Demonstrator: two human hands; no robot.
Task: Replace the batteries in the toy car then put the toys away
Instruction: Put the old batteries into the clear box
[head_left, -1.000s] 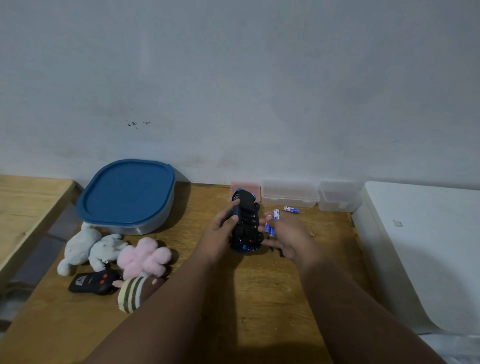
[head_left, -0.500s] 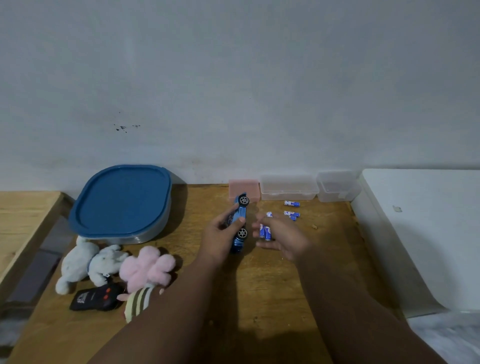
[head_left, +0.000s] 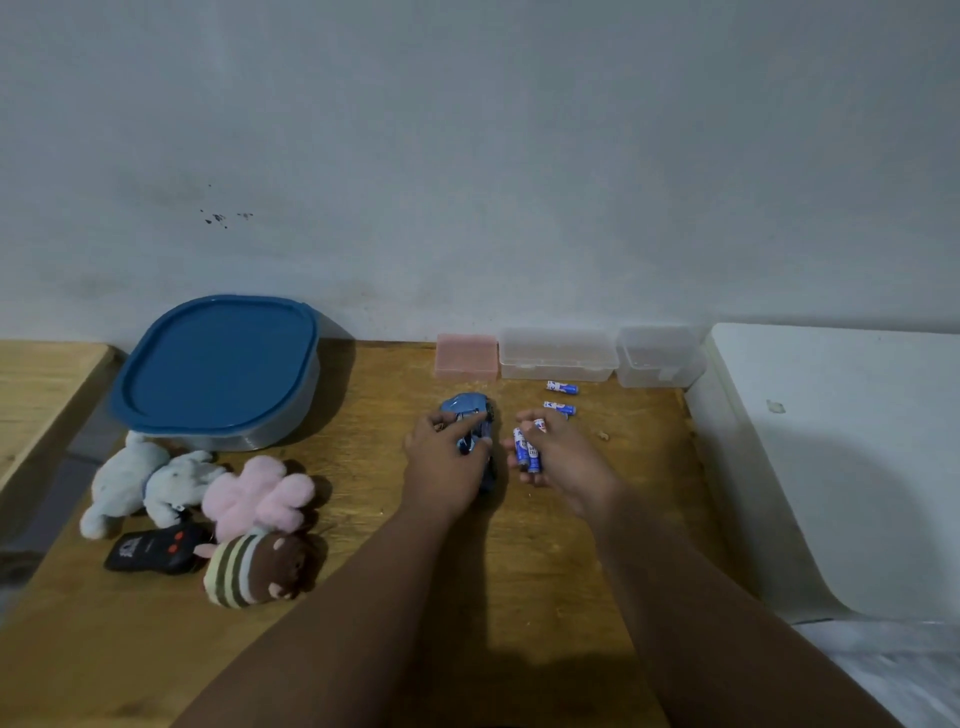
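Flipped toy car (head_left: 470, 415) from on-edge to roof-up on tabletop (head_left: 395, 530), left hand (head_left: 444, 462) now covering it; right hand (head_left: 558, 457) pulled back slightly.

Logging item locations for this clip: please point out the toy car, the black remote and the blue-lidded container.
toy car (head_left: 466, 404): head view, on its blue body above the left hand.
black remote (head_left: 150, 551): head view, middle of its top face.
blue-lidded container (head_left: 218, 364): head view, centre of the lid.

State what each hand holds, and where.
Left hand grips the toy car over its roof; right hand holds batteries by their sides.
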